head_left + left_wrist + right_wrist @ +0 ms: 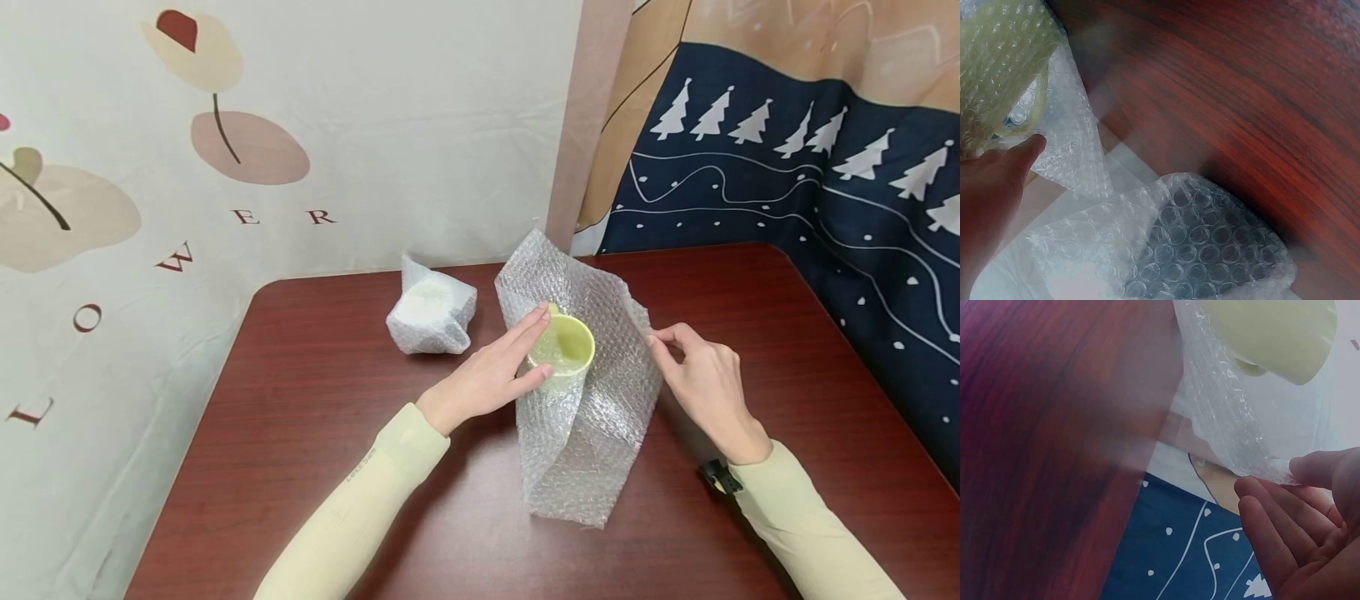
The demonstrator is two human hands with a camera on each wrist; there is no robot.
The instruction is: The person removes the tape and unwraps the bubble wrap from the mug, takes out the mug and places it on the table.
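A yellow-green mug (576, 340) stands on a sheet of bubble wrap (592, 450), whose left part is folded up against the mug and partly over its rim. My left hand (491, 371) lies along the mug's left side with its fingers straight, pressing the wrap there. The thumb touches near the front rim. On the right, my right hand (701, 379) pinches the sheet's raised right edge between thumb and fingers. In the right wrist view the pinched film (1260, 469) stands up beside the mug (1279, 337).
A bubble-wrapped bundle (431, 312) sits left of the mug, its contents hidden. Everything stands on a dark red wooden table (315, 400). Printed cloths hang behind it, a pale one (420, 125) and a navy one with trees (750, 183).
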